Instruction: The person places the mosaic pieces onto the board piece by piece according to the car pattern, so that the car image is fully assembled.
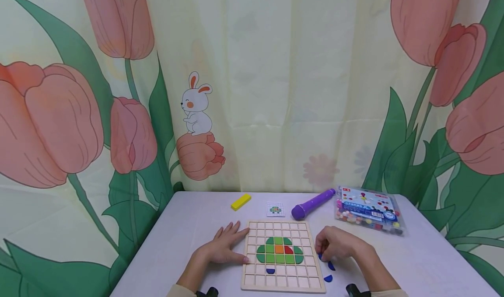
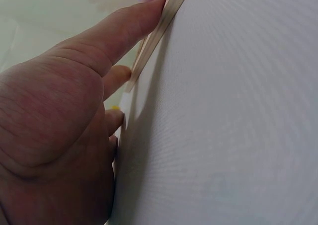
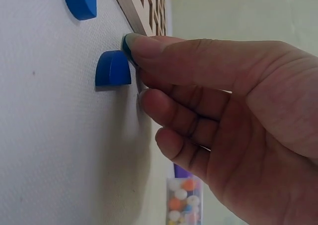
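Note:
A wooden grid board (image 1: 283, 284) lies on the table, with green, orange and red pieces in a cloud-like pattern in its squares. One blue half-round piece (image 1: 270, 271) sits in a lower square. My left hand (image 1: 225, 245) has its fingers spread, thumb and fingertips against the board's left edge. Beside the right edge, my right hand (image 1: 339, 243) pinches a small blue piece (image 3: 126, 48) between thumb and finger, mostly hidden by the thumb. Two more blue pieces lie on the cloth nearby, one close (image 3: 112, 70) to the fingertips and another (image 3: 82, 1) farther off.
Behind the board are a small pattern card (image 1: 275, 209), a yellow bar (image 1: 241, 201) and a purple microphone-shaped object (image 1: 313, 204). At the back right stands a clear plastic box (image 1: 370, 210) of coloured balls. A tulip-printed curtain (image 1: 260, 91) hangs behind the white table.

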Demonstrator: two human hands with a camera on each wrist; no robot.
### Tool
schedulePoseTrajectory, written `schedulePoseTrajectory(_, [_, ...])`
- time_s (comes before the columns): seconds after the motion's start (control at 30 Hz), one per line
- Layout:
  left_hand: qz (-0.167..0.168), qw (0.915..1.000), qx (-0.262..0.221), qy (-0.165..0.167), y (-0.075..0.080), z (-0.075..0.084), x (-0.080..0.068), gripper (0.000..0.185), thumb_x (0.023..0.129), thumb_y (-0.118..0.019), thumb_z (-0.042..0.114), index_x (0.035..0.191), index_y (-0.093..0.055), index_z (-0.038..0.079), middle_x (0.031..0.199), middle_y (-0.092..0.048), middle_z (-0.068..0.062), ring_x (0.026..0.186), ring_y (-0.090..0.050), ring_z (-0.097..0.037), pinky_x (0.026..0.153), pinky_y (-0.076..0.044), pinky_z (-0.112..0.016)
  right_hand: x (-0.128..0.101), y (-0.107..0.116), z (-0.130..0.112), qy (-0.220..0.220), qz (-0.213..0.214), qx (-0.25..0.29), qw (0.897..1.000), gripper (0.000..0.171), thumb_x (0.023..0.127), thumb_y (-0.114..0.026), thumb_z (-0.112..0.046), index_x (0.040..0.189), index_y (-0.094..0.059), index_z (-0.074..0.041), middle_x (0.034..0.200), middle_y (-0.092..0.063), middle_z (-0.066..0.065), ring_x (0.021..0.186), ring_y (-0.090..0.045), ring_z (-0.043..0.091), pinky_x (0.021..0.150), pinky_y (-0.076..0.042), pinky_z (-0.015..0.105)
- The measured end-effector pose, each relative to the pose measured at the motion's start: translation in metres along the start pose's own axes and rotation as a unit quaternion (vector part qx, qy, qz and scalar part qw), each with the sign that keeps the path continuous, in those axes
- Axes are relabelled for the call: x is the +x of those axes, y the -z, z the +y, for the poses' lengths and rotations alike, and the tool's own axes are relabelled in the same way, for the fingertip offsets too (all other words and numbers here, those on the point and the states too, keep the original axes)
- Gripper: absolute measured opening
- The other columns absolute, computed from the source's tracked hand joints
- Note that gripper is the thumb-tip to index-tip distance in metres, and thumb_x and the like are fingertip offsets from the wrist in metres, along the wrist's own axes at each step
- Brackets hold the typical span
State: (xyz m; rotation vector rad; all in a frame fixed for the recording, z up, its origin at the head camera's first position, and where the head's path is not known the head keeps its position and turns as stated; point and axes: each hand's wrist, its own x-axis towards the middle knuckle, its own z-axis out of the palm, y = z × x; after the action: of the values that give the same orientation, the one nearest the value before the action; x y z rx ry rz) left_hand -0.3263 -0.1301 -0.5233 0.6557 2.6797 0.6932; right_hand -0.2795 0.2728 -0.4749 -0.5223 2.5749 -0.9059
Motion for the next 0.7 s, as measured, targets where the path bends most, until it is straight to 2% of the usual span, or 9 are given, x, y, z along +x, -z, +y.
schedulePoseTrajectory(0.47, [-0.001,1.0000,-0.001,-0.001,0.0005,0.0002,-0.0002,0.100,0.078,-0.077,0.071,0.161,-0.039,0.033,0.175,-0.018,-0.012,0.163,-0.005,-0.037,0.128,-0.002,-0.066,0.0012,-0.0011,-0.0035,-0.017,0.014,0.002,1.000,0.020,0.081,-0.082,0.005,0.086,-0.073,-0.011,0.079,-0.066,0.002,0.075,-0.059,0.020,0.064,-0.046,0.029])
schedulePoseTrajectory(0.7, [-0.002,1.0000,0.002,-0.004,0.0001,0.0000,0.0000,0.100,0.078,-0.077,0.072,0.161,-0.039,0.033,0.175,-0.018,-0.013,0.163,-0.006,-0.037,0.128,-0.002,-0.066,0.0005,-0.0016,-0.0031,-0.006,0.008,0.002,1.000,0.019,0.080,-0.082,0.006,0.085,-0.071,-0.010,0.078,-0.064,0.003,0.074,-0.057,0.020,0.063,-0.043,0.027])
